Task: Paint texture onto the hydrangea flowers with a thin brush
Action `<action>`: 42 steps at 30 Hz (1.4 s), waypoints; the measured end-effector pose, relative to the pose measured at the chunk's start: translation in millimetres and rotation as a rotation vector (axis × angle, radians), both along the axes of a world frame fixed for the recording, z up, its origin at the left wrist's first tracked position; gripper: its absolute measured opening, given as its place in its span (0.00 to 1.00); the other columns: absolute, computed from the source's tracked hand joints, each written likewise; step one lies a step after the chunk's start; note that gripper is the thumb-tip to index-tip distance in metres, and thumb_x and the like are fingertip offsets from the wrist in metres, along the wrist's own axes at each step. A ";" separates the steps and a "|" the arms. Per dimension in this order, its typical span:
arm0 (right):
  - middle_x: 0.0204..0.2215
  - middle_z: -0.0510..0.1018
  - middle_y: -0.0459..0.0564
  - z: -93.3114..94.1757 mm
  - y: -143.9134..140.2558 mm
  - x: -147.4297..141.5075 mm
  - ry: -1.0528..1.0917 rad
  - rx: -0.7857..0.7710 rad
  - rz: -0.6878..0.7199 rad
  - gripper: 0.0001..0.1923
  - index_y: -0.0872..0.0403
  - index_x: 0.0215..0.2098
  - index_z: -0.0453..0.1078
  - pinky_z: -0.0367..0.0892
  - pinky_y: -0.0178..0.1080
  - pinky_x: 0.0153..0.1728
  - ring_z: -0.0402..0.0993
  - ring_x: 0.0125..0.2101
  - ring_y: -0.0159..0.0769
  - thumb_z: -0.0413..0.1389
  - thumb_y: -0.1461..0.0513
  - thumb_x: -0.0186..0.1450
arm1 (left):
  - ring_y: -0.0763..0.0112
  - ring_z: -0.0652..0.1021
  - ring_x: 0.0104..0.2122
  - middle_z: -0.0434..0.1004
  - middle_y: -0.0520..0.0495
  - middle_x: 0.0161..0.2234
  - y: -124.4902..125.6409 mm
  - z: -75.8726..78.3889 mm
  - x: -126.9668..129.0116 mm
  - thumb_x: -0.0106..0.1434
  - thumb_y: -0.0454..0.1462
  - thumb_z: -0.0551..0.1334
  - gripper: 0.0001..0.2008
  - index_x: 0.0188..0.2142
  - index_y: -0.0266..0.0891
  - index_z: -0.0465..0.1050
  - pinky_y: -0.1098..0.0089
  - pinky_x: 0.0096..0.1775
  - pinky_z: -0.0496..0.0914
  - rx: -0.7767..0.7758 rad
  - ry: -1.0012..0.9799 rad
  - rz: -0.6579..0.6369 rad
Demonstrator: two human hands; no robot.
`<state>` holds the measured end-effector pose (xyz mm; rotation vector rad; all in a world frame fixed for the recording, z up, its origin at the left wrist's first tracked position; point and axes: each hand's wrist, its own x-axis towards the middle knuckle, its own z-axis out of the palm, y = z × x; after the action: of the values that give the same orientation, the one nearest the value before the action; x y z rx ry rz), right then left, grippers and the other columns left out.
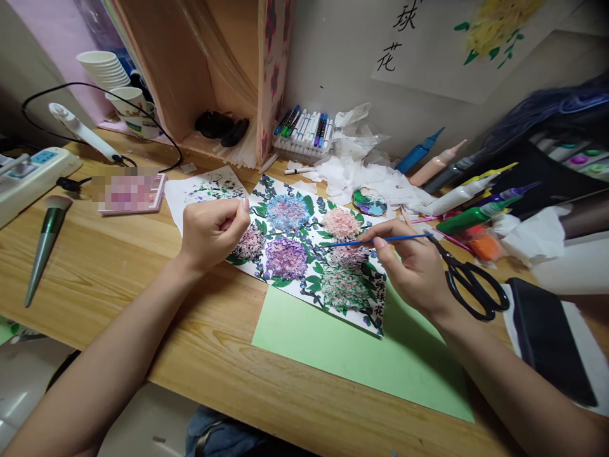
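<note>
A white sheet painted with flowers (287, 257) lies at the centre, with blue, purple, pink and green blooms, leaves and dark branches. My right hand (413, 263) pinches a thin blue paintbrush (397, 239) over its right side. The brush tip points left, at the leaves between the blooms; whether it touches the paper I cannot tell. My left hand (216, 228) is closed in a fist at the sheet's left edge, with nothing visible in it. Under the painting's lower part lies a light green sheet (342, 355). A small palette smeared with paint (370, 200) sits behind the painting.
Paint tubes (478, 216) and black scissors (476, 285) lie at the right, near a black phone-like slab (547, 336). Crumpled tissues (352, 168) and a box of markers (304, 133) stand behind. A makeup brush (47, 244) and power strip (38, 181) are left.
</note>
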<state>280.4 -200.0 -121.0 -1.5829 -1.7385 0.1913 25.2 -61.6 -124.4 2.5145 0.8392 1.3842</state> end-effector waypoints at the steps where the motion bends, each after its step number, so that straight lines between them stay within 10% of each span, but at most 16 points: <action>1: 0.30 0.73 0.47 0.2 0.0 -0.1 0.002 0.006 -0.005 0.07 0.51 0.34 0.67 0.67 0.39 0.31 0.71 0.30 0.34 0.47 0.62 0.65 | 0.79 0.49 0.15 0.42 0.57 0.14 0.0 0.0 -0.2 0.59 0.32 0.55 0.21 0.15 0.39 0.44 0.70 0.19 0.46 -0.003 0.003 0.004; 18: 0.30 0.73 0.47 0.1 -0.2 0.6 0.042 -0.007 0.008 0.07 0.50 0.34 0.68 0.67 0.40 0.34 0.72 0.32 0.35 0.47 0.62 0.65 | 0.79 0.49 0.15 0.42 0.57 0.14 -0.1 0.1 -0.4 0.60 0.32 0.55 0.22 0.15 0.39 0.45 0.70 0.19 0.47 0.005 0.003 0.004; 29: 0.30 0.75 0.48 -0.1 21.9 68.8 -0.166 0.212 -0.410 0.09 0.50 0.33 0.67 0.65 0.40 0.32 0.72 0.31 0.37 0.46 0.61 0.66 | 0.82 0.51 0.14 0.44 0.57 0.14 0.5 2.5 -0.3 0.58 0.30 0.57 0.21 0.15 0.38 0.46 0.72 0.18 0.48 0.063 0.002 -0.028; 42: 0.27 0.75 0.48 -7.5 27.6 76.3 -0.159 0.155 -0.416 0.07 0.51 0.31 0.66 0.63 0.39 0.30 0.71 0.29 0.38 0.47 0.62 0.64 | 0.83 0.51 0.14 0.44 0.57 0.14 1.6 2.5 -0.2 0.57 0.30 0.58 0.21 0.14 0.37 0.47 0.73 0.18 0.48 0.084 0.019 -0.023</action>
<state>356.7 -172.4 -128.5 -1.8390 -1.4559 -0.2725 24.9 -60.0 -122.0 2.5948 0.7678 1.4191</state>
